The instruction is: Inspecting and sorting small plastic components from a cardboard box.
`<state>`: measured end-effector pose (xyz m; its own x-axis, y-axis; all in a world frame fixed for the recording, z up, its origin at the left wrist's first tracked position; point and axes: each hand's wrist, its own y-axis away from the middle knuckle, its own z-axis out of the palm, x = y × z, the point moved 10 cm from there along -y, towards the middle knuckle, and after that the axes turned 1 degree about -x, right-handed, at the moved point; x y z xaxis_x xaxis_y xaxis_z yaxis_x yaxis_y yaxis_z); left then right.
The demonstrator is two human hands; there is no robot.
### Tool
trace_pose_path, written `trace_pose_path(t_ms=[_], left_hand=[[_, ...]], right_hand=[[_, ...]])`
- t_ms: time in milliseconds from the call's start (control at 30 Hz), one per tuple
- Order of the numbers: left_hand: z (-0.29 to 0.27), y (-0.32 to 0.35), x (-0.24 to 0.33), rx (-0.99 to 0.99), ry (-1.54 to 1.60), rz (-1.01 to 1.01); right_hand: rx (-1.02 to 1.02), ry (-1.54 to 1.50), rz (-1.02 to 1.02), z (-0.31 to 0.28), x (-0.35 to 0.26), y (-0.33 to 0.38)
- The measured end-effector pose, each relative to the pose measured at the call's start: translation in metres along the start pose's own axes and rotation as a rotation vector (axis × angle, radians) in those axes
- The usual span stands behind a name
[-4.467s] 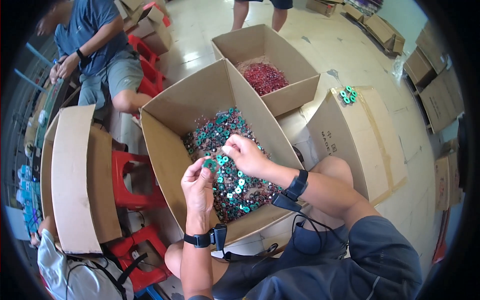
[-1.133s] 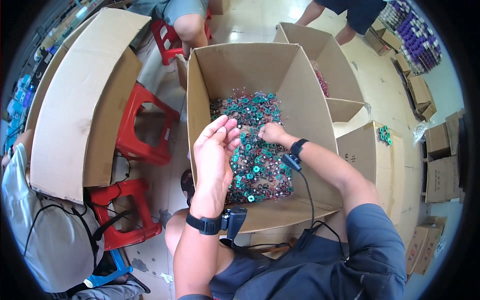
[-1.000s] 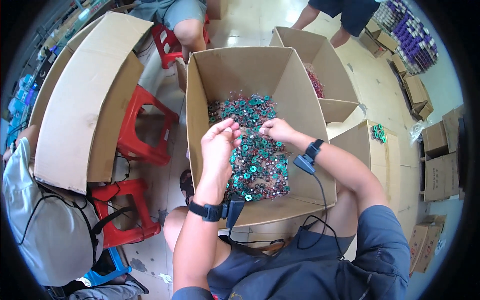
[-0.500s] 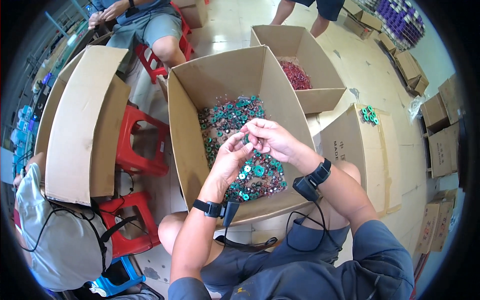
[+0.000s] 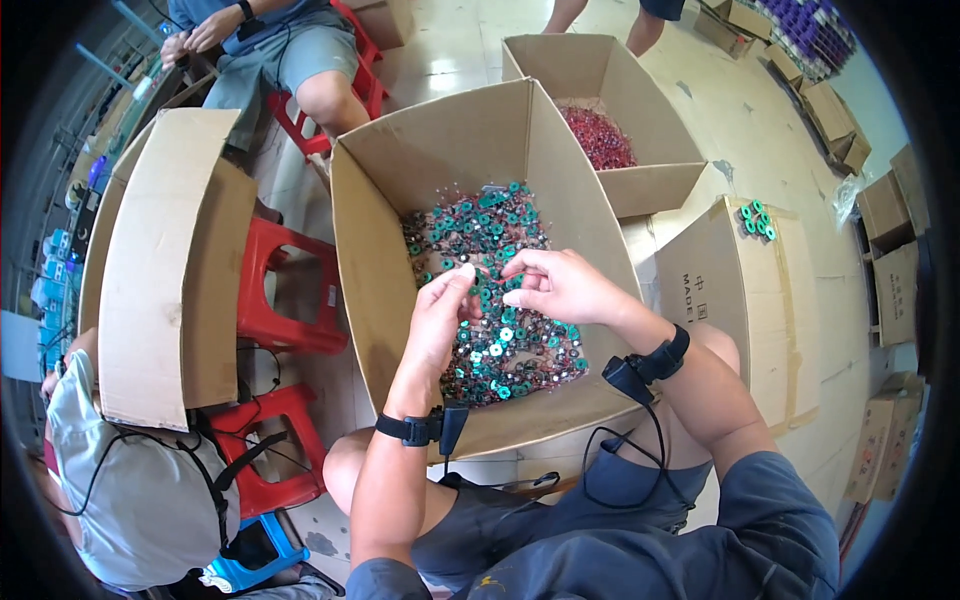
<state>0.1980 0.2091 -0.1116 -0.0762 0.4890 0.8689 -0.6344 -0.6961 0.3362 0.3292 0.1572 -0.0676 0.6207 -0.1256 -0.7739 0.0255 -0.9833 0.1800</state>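
Observation:
Over the large open cardboard box [image 5: 390, 365], my left hand [image 5: 440, 310] is closed, thumb against fingers, around something small and dark that I cannot make out. A short gap to its right, my right hand [image 5: 565, 285] is closed too, with thumb and forefinger near each other; what it pinches, if anything, is too small to name. Below both hands lies a loose heap of green rings [image 5: 500, 335] mixed with small dark red and metallic pieces on the box's bottom. Both wrists carry a black strap with a small device and cable.
A second cardboard box [image 5: 650, 185] behind holds a pile of small red pieces [image 5: 600, 138]. Several green rings [image 5: 757, 220] lie on a closed carton [image 5: 775, 320] at right. Red stools [image 5: 285, 290] and another carton [image 5: 150, 270] stand left. Other people sit nearby.
My hands were touching at the fingertips and have moved apart, the left slightly leftward and the right rightward. The whole view has shifted a little.

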Motion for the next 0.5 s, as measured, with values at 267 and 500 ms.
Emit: trace_pose_path(t_ms=[267,500], left_hand=[[0.003,0.002,0.007,-0.024,0.087,0.079],[0.004,0.005,0.003,-0.007,0.136,0.064]], right_hand=[[0.201,-0.310,-0.089,-0.008,-0.007,-0.004],[0.330,-0.180,-0.201,-0.016,-0.025,0.000]])
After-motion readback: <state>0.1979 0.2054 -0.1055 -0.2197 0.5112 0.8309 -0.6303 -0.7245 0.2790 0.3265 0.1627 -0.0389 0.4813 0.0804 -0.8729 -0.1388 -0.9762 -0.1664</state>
